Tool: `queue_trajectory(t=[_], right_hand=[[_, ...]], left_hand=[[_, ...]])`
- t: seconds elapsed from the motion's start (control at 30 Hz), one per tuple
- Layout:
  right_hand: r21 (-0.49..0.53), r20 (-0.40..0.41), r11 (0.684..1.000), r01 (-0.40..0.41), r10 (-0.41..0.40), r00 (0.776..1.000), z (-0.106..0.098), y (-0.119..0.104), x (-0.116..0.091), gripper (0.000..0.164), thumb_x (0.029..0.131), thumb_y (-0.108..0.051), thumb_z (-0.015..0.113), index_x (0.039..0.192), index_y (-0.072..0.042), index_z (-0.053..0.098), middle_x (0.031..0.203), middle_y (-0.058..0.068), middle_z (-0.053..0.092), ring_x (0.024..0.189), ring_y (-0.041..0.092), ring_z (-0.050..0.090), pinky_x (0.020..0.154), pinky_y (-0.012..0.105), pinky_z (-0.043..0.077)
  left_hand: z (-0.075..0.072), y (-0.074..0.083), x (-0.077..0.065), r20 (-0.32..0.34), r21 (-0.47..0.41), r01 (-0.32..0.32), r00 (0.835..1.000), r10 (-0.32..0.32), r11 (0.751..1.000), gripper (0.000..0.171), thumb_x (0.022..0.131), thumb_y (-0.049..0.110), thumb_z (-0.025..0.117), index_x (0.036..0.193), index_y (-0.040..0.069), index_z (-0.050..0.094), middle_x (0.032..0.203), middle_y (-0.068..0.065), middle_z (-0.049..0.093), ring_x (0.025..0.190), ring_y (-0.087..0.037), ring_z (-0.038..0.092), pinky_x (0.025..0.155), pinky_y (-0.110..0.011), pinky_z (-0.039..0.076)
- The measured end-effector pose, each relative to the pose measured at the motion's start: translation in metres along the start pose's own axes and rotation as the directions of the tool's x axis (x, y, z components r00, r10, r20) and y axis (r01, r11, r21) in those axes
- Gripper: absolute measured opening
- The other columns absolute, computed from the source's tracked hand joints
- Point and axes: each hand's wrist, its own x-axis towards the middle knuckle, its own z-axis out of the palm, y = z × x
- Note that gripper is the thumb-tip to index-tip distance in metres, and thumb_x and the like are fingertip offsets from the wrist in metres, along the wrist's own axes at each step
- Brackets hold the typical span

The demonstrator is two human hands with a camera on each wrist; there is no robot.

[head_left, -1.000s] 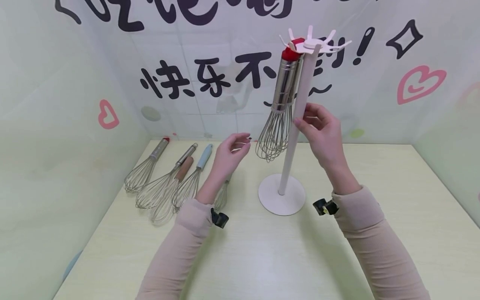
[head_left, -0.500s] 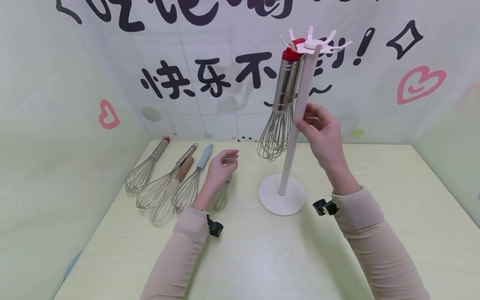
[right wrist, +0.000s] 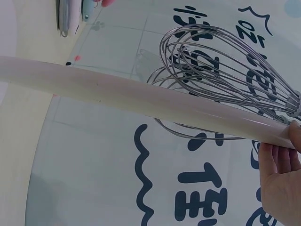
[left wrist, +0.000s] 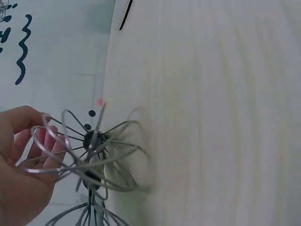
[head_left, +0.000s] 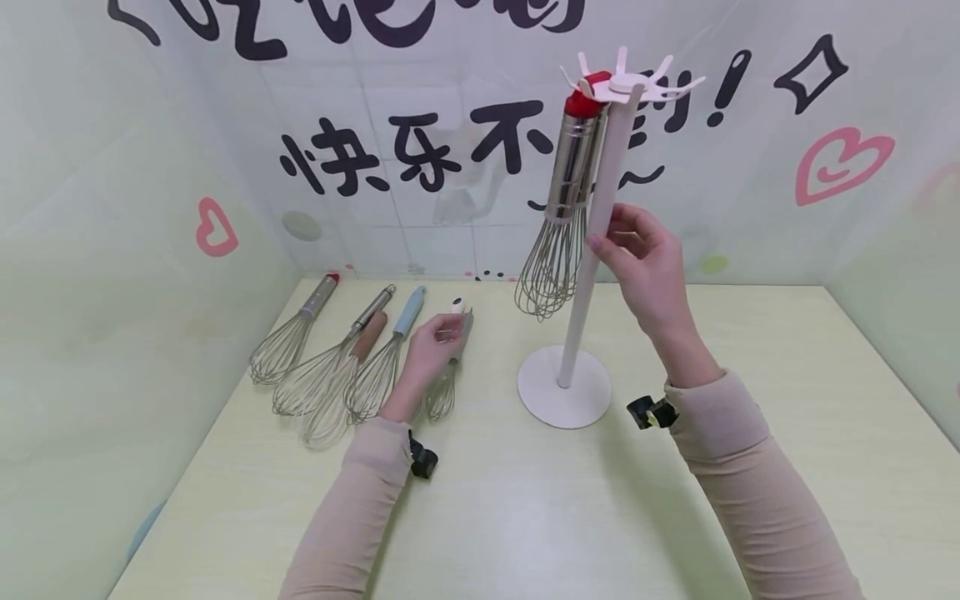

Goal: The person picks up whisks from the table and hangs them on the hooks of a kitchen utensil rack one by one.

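Note:
My right hand pinches the white pole of an upright stand with a round base and a hooked top. Steel-handled whisks with red ends hang from its left hooks, one partly behind another. My left hand, fingers loosely bent, is over the table beside a small grey-handled whisk. A white handle end shows just beyond the fingers. In the left wrist view, wire loops stand in front of the fingers; contact with a handle cannot be made out.
Left of my left hand lie a blue-handled whisk, a brown-handled whisk, a steel-handled whisk and a red-ended whisk. Printed wall sheets border the table at the back and sides.
My left hand has moved left and down from beside the hanging whisks to the small whisks on the table. The right hand keeps its place on the pole.

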Motion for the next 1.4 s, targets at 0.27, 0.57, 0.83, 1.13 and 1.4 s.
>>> queue_trajectory(t=[0.27,0.57,0.83,1.13,1.4], right_hand=[[-0.009,0.001,1.0,0.003,-0.003,1.0,0.0,0.0,0.0,0.036,0.088,-0.001,0.063,0.123,0.006,0.056,0.097,-0.011,0.059,0.09,0.007,0.06,0.08,0.013,0.053],[-0.003,-0.004,1.0,0.009,-0.009,1.0,-0.001,0.001,0.0,0.035,0.088,0.0,0.063,0.122,0.006,0.056,0.096,-0.011,0.06,0.089,0.007,0.06,0.079,0.013,0.054],[-0.02,0.002,1.0,-0.002,0.002,1.0,-0.001,0.001,0.0,0.037,0.088,-0.001,0.063,0.124,0.005,0.056,0.097,-0.011,0.059,0.091,0.007,0.06,0.08,0.013,0.054],[-0.033,0.006,0.999,-0.003,0.003,1.0,-0.001,0.001,-0.001,0.038,0.089,-0.002,0.063,0.125,0.004,0.056,0.098,-0.012,0.059,0.091,0.008,0.059,0.08,0.013,0.054],[-0.036,0.002,0.999,0.003,-0.003,1.0,-0.001,0.001,-0.001,0.037,0.089,0.0,0.062,0.125,0.005,0.055,0.097,-0.013,0.059,0.091,0.007,0.059,0.08,0.013,0.053]], left_hand=[[0.001,-0.008,0.002,0.002,0.008,0.027,1.0,-0.027,1.0,0.047,0.085,-0.009,0.059,0.13,-0.001,0.053,0.127,-0.024,0.058,0.119,-0.035,0.057,0.105,-0.039,0.048],[0.002,-0.013,0.005,0.022,0.035,0.026,0.999,-0.027,0.999,0.05,0.083,-0.01,0.06,0.132,-0.002,0.051,0.13,-0.025,0.056,0.122,-0.036,0.055,0.108,-0.038,0.046],[0.004,-0.016,0.006,0.03,0.073,0.031,0.999,-0.033,0.997,0.05,0.083,-0.011,0.058,0.132,-0.001,0.051,0.134,-0.023,0.054,0.125,-0.034,0.053,0.109,-0.037,0.045],[0.007,-0.02,0.008,0.026,0.121,0.032,0.999,-0.035,0.992,0.05,0.083,-0.007,0.062,0.132,0.0,0.052,0.132,-0.022,0.056,0.125,-0.033,0.053,0.109,-0.037,0.045],[0.008,-0.019,0.008,0.041,0.148,0.034,0.998,-0.041,0.988,0.05,0.083,-0.007,0.064,0.131,-0.001,0.053,0.131,-0.022,0.057,0.123,-0.033,0.055,0.106,-0.037,0.048]])
